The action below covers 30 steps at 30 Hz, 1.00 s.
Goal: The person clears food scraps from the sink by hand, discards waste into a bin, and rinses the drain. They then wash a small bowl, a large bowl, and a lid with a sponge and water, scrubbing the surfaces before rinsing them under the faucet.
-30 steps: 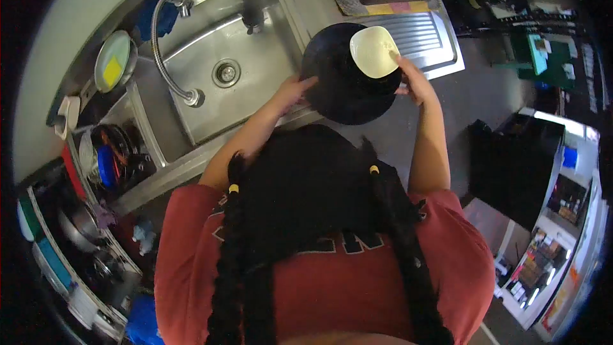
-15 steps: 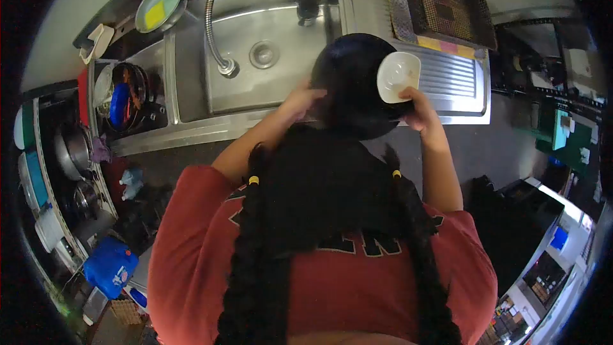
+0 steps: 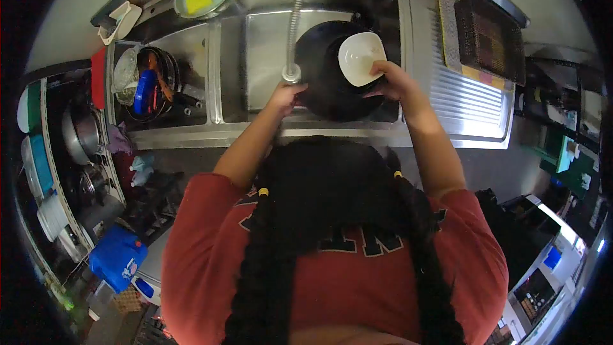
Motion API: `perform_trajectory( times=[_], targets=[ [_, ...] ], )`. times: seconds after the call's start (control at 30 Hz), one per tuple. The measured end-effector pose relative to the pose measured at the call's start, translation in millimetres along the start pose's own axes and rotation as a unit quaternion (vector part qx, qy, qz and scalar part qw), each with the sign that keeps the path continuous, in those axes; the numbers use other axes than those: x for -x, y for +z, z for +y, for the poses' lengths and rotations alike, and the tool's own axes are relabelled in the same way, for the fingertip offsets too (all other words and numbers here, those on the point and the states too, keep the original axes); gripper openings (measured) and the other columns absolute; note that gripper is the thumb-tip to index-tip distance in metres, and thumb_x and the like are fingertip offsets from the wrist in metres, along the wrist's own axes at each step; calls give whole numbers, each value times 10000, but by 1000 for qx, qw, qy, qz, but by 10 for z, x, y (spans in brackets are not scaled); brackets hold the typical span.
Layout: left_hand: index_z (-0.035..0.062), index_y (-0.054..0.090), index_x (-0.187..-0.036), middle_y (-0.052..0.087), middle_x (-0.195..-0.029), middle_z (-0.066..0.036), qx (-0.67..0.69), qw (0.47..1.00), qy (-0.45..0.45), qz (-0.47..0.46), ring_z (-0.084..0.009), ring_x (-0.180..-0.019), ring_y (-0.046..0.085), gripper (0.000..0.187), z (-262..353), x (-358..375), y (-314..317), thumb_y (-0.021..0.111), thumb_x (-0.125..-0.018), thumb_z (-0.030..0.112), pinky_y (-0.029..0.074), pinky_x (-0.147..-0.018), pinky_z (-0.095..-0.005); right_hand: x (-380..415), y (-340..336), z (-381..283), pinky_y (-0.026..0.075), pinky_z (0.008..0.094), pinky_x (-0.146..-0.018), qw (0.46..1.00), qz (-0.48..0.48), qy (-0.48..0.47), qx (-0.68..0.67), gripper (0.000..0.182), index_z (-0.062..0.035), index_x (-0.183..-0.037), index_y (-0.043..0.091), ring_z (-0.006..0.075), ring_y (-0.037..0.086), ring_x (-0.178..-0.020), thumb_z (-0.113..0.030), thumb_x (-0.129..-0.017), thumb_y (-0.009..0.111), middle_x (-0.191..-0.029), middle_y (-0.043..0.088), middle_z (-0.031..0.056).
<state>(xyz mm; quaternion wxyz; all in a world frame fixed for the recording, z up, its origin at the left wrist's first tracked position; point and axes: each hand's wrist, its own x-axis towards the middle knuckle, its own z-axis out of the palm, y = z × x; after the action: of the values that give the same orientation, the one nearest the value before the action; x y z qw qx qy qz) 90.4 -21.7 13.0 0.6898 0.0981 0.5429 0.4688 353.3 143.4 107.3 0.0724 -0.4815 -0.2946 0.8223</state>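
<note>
A large round black pan point(image 3: 319, 99) is held over the sink basin point(image 3: 263, 38). My left hand point(image 3: 287, 97) grips its left edge, with the thumb on the rim. At the right side my right hand point(image 3: 396, 82) is closed on a white bowl point(image 3: 359, 54), which overlaps the pan. The fingers of that hand also reach the pan's right edge. The coiled metal faucet hose point(image 3: 300, 16) comes down beside the pan, its end close above my left hand.
Left of the basin, pans and a blue-handled utensil point(image 3: 145, 89) fill a compartment. A metal bowl with a yellow sponge point(image 3: 199, 0) stands at the back. A dark mesh basket point(image 3: 491, 38) sits on a cloth at the right, beside the ridged drainboard point(image 3: 469, 102).
The pan and the white bowl have moved away from the sink's front right edge to over the basin. Both hands stay on them. The camera view has shifted.
</note>
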Motion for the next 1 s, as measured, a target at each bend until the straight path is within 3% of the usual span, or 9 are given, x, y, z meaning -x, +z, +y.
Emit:
perform_trajectory(
  times=[0.27,0.33,0.47,0.53,0.6,0.73,0.87,0.93,1.0],
  targets=[
    [83,399,-1355,591,-1217,-139,55,997,-21,45,-329,-1032,635,582,247,-399,-952,601,-819,-20,589,-748,-530,-1493,322,276,545,471,-811,997,-30,50,-56,459,-16,-1151,560,301,633,-957,-66,-695,533,-1028,633,126],
    [78,380,-1366,571,-1241,-149,92,995,-8,36,-351,-1043,626,602,298,-451,-1086,608,-818,-25,572,-778,-560,-1743,518,188,486,638,-896,993,-55,81,-60,474,-44,-1208,531,332,592,-1040,-80,-737,569,-1130,576,114],
    [110,371,-1386,560,-1252,-134,97,990,10,100,-341,-1107,586,643,139,-794,-1477,632,-812,-20,537,-833,-567,-2178,760,83,483,665,-884,992,-22,87,-91,380,-27,-1099,547,366,609,-979,-79,-726,602,-1024,600,131],
    [146,375,-1380,557,-1256,-108,123,980,-18,156,-325,-1106,577,658,120,-881,-1582,656,-805,-9,520,-811,-551,-2321,800,22,480,682,-873,989,-123,51,-67,277,-27,-996,567,362,617,-964,-76,-728,617,-984,607,138],
    [161,377,-1371,556,-1257,-99,134,977,-19,167,-323,-1096,579,658,76,-993,-1710,673,-804,6,510,-796,-538,-2901,684,210,514,574,-881,984,-129,86,-83,469,-12,-1150,550,347,618,-992,-48,-682,543,-1050,623,156],
    [146,436,-1315,579,-1210,-93,199,949,-7,243,-304,-1057,596,571,113,-1154,-1692,694,-816,40,504,-785,-529,-2737,1215,-215,507,583,-889,990,-44,114,-65,524,13,-1196,522,349,605,-1035,-29,-674,529,-1128,599,160],
    [118,495,-1271,603,-1167,-95,212,935,-89,271,-276,-1029,609,476,-137,-1435,-1954,672,-839,26,507,-827,-532,-3326,968,59,495,646,-883,987,-78,117,-75,450,-12,-1156,525,324,564,-1060,-77,-719,611,-1076,566,118],
    [189,432,-1304,553,-1192,-93,262,943,-65,193,-248,-1005,535,579,-143,-1440,-1928,718,-815,71,484,-864,-533,-3405,971,66,499,633,-868,991,-54,115,-38,586,-50,-1276,462,300,526,-1105,-60,-703,589,-1160,529,117],
    [166,460,-1274,558,-1191,-89,242,933,-100,248,-245,-1005,542,491,-82,-1513,-1856,689,-845,99,492,-864,-503,-3369,1044,63,497,630,-859,991,-61,115,-25,631,-86,-1311,446,300,511,-1117,-62,-698,595,-1189,512,119]
  ],
)
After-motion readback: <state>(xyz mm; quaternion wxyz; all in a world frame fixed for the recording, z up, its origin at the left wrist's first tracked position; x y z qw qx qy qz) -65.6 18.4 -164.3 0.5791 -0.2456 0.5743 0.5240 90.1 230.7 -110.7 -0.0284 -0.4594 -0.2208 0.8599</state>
